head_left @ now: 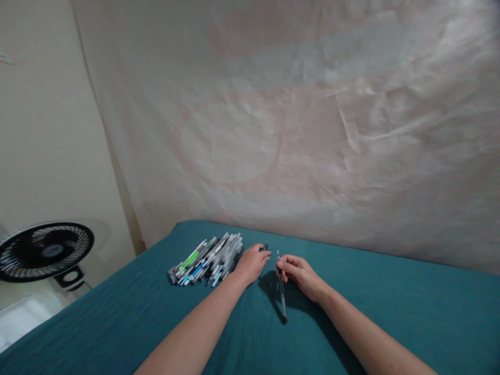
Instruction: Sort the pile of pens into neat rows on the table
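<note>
My right hand (295,272) pinches a slim clear-barrelled pen (282,294) near its upper end. The bare writing tip points up and away from me, and the dark lower end angles down toward the cloth. Just to its left, my left hand (253,261) has its fingers closed around a small dark piece that looks like a pen cap (265,247), mostly hidden by the fingers. The two hands are a short gap apart. Left of my left hand lies a pile of pens (209,260), mostly clear, grey and black, with a green one and blue ones among them.
A teal cloth (390,307) covers the surface under my hands. Behind its far edge hangs a creased pale sheet (312,130). A black fan (47,251) stands off the left edge, near a plain wall (47,130).
</note>
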Tool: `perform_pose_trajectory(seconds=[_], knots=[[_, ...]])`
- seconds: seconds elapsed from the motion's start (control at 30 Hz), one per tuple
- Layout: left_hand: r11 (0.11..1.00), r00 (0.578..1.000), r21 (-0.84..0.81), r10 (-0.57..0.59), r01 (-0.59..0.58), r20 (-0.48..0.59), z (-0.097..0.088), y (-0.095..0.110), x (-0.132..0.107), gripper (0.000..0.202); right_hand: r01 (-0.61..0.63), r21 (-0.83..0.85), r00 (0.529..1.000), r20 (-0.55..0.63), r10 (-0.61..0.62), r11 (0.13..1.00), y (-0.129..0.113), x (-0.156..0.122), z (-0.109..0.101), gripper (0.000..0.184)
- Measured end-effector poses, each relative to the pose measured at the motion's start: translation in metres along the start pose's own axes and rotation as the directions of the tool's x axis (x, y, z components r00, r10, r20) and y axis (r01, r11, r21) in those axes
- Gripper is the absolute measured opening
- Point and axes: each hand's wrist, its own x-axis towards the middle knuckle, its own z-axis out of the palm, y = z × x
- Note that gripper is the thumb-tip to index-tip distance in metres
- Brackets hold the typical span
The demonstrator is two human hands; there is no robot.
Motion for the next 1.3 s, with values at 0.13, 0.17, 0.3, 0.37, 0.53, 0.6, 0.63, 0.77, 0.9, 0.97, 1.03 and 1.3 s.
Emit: perform_pose_trajectory(seconds=[0.13, 0.17, 0.3, 0.37, 0.53, 0.6, 0.63, 0.77, 0.9, 0.97, 1.03, 1.3], knots=[[1.0, 1.0, -0.012, 0.007, -0.007, 0.002, -0.001, -0.001, -0.001, 0.032, 0.003, 0.009, 1.0, 0.003, -0.003, 1.0, 0.001, 0.0, 0.0, 0.026], [1.0, 1.0, -0.015, 0.007, -0.007, 0.0, -0.002, -0.001, -0.002, 0.032, 0.005, 0.01, 1.0, 0.003, -0.005, 1.0, 0.001, 0.0, 0.0, 0.025], [0.999, 1.0, -0.035, -0.005, 0.005, -0.007, -0.004, 0.001, -0.004, 0.032, 0.007, -0.001, 1.0, -0.013, -0.007, 1.0, 0.002, 0.001, -0.001, 0.026], [0.999, 1.0, -0.041, -0.013, 0.012, -0.014, -0.006, 0.003, -0.005, 0.032, 0.002, -0.001, 1.0, -0.019, -0.002, 1.0, 0.002, 0.002, -0.001, 0.027], [0.953, 0.986, -0.301, -0.089, 0.043, -0.141, -0.018, 0.018, -0.002, 0.033, 0.007, 0.004, 1.0, -0.03, -0.007, 1.0, 0.002, 0.002, 0.0, 0.028], [0.856, 0.98, -0.508, -0.169, 0.093, -0.106, -0.021, 0.024, 0.001, 0.035, 0.016, 0.01, 0.999, -0.033, -0.016, 1.0, 0.002, 0.002, 0.001, 0.027], [0.81, 0.98, -0.573, -0.189, 0.122, -0.059, -0.022, 0.027, 0.003, 0.038, 0.023, 0.016, 0.999, -0.034, -0.022, 1.0, 0.002, 0.002, 0.001, 0.027], [0.739, 0.985, -0.652, -0.148, 0.168, 0.086, -0.025, 0.036, 0.004, 0.045, 0.037, 0.02, 0.999, -0.038, -0.036, 0.999, 0.002, 0.003, 0.0, 0.029], [0.63, 0.98, -0.751, -0.13, 0.198, 0.149, -0.027, 0.04, 0.0, 0.04, 0.058, -0.027, 0.998, -0.033, -0.059, 0.998, 0.002, 0.004, -0.001, 0.029], [0.545, 0.972, -0.806, -0.166, 0.231, 0.166, -0.026, 0.04, 0.0, 0.036, 0.065, -0.063, 0.997, -0.025, -0.067, 0.996, 0.001, 0.003, -0.001, 0.029], [0.481, 0.963, -0.841, -0.217, 0.248, 0.16, -0.025, 0.037, 0.001, 0.035, 0.063, -0.105, 0.998, -0.012, -0.065, 0.992, -0.001, 0.002, 0.0, 0.03], [0.453, 0.903, -0.879, -0.424, 0.149, -0.066, -0.034, 0.007, 0.018, 0.042, -0.006, -0.191, 0.988, 0.15, 0.035, 0.982, -0.003, -0.001, 0.006, 0.03]])
